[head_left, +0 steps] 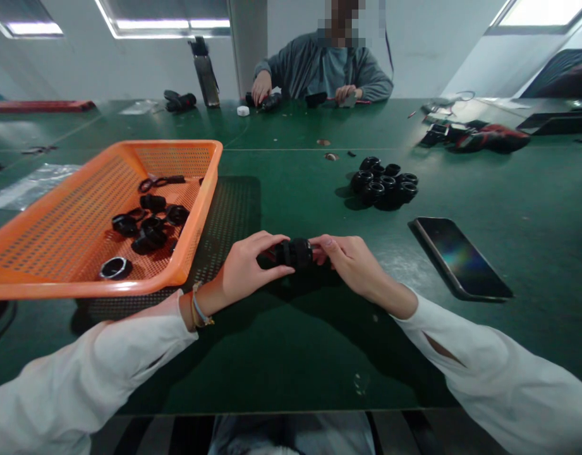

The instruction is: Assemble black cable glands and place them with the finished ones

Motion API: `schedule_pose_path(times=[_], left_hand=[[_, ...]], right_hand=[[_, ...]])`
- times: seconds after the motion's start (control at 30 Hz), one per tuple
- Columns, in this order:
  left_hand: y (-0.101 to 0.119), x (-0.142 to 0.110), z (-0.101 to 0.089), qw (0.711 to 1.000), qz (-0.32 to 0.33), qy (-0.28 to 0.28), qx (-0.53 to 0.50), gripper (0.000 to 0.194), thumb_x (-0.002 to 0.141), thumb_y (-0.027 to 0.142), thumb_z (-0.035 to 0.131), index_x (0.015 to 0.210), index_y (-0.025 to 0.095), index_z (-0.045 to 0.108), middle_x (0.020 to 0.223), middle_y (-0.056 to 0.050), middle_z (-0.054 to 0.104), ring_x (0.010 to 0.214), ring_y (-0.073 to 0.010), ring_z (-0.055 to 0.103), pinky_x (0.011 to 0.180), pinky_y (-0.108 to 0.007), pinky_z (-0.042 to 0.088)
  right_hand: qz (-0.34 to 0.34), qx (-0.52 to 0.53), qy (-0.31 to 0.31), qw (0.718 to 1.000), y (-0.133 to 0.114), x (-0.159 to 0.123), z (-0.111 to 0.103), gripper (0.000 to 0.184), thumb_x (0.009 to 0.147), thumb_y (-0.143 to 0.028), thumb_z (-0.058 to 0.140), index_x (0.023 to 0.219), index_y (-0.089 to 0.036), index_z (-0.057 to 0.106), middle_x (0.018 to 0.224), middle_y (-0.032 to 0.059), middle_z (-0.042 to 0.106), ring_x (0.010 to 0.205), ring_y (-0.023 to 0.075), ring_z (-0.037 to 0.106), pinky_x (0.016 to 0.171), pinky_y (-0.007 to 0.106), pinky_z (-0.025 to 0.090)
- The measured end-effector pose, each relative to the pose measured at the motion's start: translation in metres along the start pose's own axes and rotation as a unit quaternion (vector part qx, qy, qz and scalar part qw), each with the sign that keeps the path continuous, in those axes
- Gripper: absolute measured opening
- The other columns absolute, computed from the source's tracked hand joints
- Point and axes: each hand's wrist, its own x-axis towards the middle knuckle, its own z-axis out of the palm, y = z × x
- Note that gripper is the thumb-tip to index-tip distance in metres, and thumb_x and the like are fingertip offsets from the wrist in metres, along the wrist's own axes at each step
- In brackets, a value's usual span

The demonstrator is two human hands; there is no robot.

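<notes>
A black cylindrical part [294, 253] with a ridged side lies sideways between my hands, just above or on the green table; I cannot tell which. My left hand [250, 265] is closed around its left end, thumb below and fingers above. At the opposite end, my right hand [350, 262] is closed, with its thumb and fingertips pinched at the part's rim. The inside of the part is hidden. Left of my hands, an orange basket [203, 221] holds several black ring-like pieces [151, 237]. Beyond my right hand stands a cluster of black rings [385, 183].
A phone [461, 258] lies on the green table [291, 354] to the right. Across it, a person in a grey jacket [295, 63] handles dark parts near a bottle [205, 72]. A red and black tool-like bundle [480, 137] lies far right.
</notes>
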Motion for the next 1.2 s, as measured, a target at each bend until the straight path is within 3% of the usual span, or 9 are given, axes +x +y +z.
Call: schedule_pose_path(times=[0.1,0.17,0.27,0.4,0.7,0.87,0.97,1.07,1.2], left_hand=[[-0.0018,0.0013,0.0009,0.998,-0.043,0.013,-0.044,0.043,0.075,0.043,0.068,0.103,0.011,0.066,0.087,-0.007,0.066,0.076,-0.0167,0.064,0.065,-0.025,0.055],[-0.0027,0.0020,0.0016,0.995,-0.069,0.016,-0.065,0.045,0.074,0.046,0.068,0.102,0.012,0.066,0.085,-0.006,0.066,0.074,-0.0165,0.065,0.064,-0.025,0.055],[-0.0031,0.0025,0.0015,0.993,-0.088,0.011,-0.083,0.046,0.072,0.049,0.068,0.100,0.012,0.067,0.083,-0.006,0.066,0.072,-0.0164,0.064,0.063,-0.026,0.055],[-0.0024,0.0023,-0.0002,0.993,-0.087,0.002,-0.077,0.045,0.072,0.048,0.069,0.099,0.012,0.068,0.083,-0.006,0.066,0.073,-0.0165,0.064,0.064,-0.025,0.054],[-0.0007,0.0017,-0.0010,0.997,-0.037,-0.003,-0.065,0.043,0.073,0.044,0.070,0.102,0.012,0.066,0.088,-0.007,0.066,0.076,-0.0158,0.063,0.066,-0.025,0.054],[-0.0004,0.0016,-0.0008,0.998,-0.038,-0.012,-0.053,0.042,0.073,0.043,0.070,0.102,0.013,0.066,0.087,-0.006,0.066,0.074,-0.0151,0.063,0.066,-0.025,0.054],[-0.0013,0.0018,-0.0001,0.997,-0.051,-0.008,-0.054,0.042,0.073,0.044,0.070,0.101,0.014,0.067,0.086,-0.005,0.065,0.076,-0.0158,0.064,0.067,-0.025,0.054],[-0.0025,0.0020,0.0007,0.996,-0.068,0.001,-0.061,0.042,0.072,0.045,0.070,0.101,0.014,0.067,0.086,-0.005,0.065,0.076,-0.0163,0.064,0.066,-0.025,0.054],[-0.0030,0.0024,0.0008,0.994,-0.080,0.003,-0.074,0.044,0.072,0.047,0.070,0.101,0.013,0.067,0.084,-0.005,0.066,0.073,-0.0161,0.064,0.064,-0.025,0.054]], right_hand=[[-0.040,0.043,-0.001,0.998,-0.0005,-0.0009,-0.0016,0.041,0.086,-0.047,0.045,0.107,-0.017,0.063,0.093,0.0085,0.068,0.078,0.0191,0.064,0.059,0.029,0.049],[-0.072,0.067,-0.005,0.995,-0.0009,-0.0021,-0.0011,0.042,0.080,-0.035,0.057,0.119,-0.020,0.056,0.110,0.0088,0.064,0.092,0.0201,0.063,0.069,0.031,0.053],[-0.096,0.083,-0.006,0.992,-0.0007,-0.0032,0.0002,0.041,0.075,-0.025,0.061,0.116,-0.021,0.057,0.112,0.0082,0.062,0.096,0.0199,0.062,0.077,0.034,0.054],[-0.067,0.099,-0.006,0.993,-0.0004,-0.0020,0.0006,0.032,0.075,-0.026,0.063,0.107,-0.021,0.062,0.103,0.0067,0.067,0.090,0.0197,0.064,0.078,0.036,0.054],[-0.003,0.097,-0.007,0.995,-0.0031,0.0012,0.0036,0.022,0.076,-0.035,0.061,0.088,-0.017,0.067,0.081,0.0037,0.072,0.071,0.0170,0.064,0.061,0.028,0.048],[-0.009,0.054,-0.009,0.998,-0.0033,0.0023,0.0023,0.025,0.081,-0.039,0.054,0.080,-0.018,0.067,0.073,0.0021,0.071,0.066,0.0162,0.063,0.059,0.028,0.045],[-0.009,0.041,-0.008,0.999,-0.0021,0.0017,0.0005,0.028,0.082,-0.040,0.053,0.092,-0.018,0.067,0.081,0.0045,0.071,0.070,0.0176,0.063,0.061,0.029,0.046],[-0.041,0.052,-0.004,0.998,-0.0004,-0.0005,0.0000,0.037,0.077,-0.037,0.059,0.110,-0.020,0.060,0.101,0.0077,0.068,0.083,0.0202,0.063,0.063,0.030,0.049],[-0.093,0.062,-0.009,0.994,0.0009,-0.0031,0.0010,0.042,0.074,-0.026,0.062,0.115,-0.022,0.056,0.113,0.0081,0.063,0.097,0.0214,0.061,0.071,0.033,0.052]])
